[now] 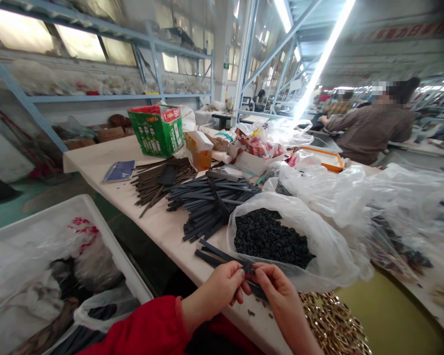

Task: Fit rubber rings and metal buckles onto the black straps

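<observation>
My left hand (224, 283), in a red sleeve, is closed on a dark strap (247, 266), thumb pressed on top. Close against it, my right hand (276, 286) pinches at the same strap's end; a small dark piece at its fingertips is too small to name. More dark straps (210, 252) lie just beyond my left hand. Past my hands, an opened clear plastic bag (331, 251) holds many small black loops (270, 236). Shiny gold metal buckles (335, 323) lie in a heap to the right of my right hand.
Dark blue straps (210, 202) and brown strips (157, 180) lie piled on the pale table (96, 160). Behind them stand a green carton (155, 130) and a small box (199, 150). A white bin (133, 276) is at left. Another person (377, 123) sits at right.
</observation>
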Demonstrator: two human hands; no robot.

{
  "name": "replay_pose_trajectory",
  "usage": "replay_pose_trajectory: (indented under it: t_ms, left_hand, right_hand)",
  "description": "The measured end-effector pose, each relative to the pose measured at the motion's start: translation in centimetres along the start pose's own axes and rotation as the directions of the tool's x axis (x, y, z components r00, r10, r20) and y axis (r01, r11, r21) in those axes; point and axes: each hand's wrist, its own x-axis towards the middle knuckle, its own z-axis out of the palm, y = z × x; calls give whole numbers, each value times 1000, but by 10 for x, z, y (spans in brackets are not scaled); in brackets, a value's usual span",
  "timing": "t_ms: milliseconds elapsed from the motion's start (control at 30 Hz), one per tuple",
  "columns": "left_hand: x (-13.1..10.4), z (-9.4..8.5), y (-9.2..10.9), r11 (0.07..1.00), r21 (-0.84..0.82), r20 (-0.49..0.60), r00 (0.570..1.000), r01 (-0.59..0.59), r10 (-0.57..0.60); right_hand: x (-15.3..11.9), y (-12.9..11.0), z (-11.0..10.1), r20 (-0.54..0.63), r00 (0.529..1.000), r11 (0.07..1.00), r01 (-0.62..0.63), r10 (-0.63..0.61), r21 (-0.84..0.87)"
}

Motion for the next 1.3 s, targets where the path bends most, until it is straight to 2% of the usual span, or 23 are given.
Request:
replay_pose_trajectory:
  t_ms: [100,200,333,500,600,700,800,900,967,1067,1167,1300]
  left_hand:
    - [-5,1,-4,1000,-25,12,1000,6,-5]
    - [-9,0,-6,980,-172,53,994,103,-95]
    - [-12,-3,-10,902,-318,161,954,293,-253]
    - [-13,-5,-15,854,-389,233,934,346,-273]
    - [-14,-7,-16,846,-390,259,925,363,-278]
    - [-15,-7,-16,864,-361,258,928,350,-269]
    - [-17,-3,-19,929,-261,198,956,263,-216]
    - [-17,2,-22,995,-40,54,995,90,-88]
    - [-18,4,-24,990,143,-12,1000,-14,16]
    - [-21,5,-27,903,408,-59,984,-131,169]
    - [-24,6,-26,786,596,-53,970,-161,238]
    - [-28,4,-21,671,725,23,979,-155,202]
  right_hand:
    - [-7,4,3,-43,998,998,-37,39,42]
    - [-10,10,0,0,997,996,-73,73,60]
    - [-15,14,-6,104,990,995,-91,96,-48]
    - [-20,19,-9,102,990,986,-85,100,-140]
    - [-21,23,-10,111,979,984,-166,173,-71]
    - [-22,25,-12,132,956,959,-272,261,75]
    - [-24,23,-12,179,928,885,-367,327,286]
    - [-27,20,-9,246,901,782,-433,357,449]
    - [-28,18,-6,255,889,737,-458,380,497]
    - [-30,17,-1,212,888,719,-456,409,524]
    - [-33,20,2,176,910,774,-413,376,480]
    - [-38,27,-1,80,974,961,-223,212,164]
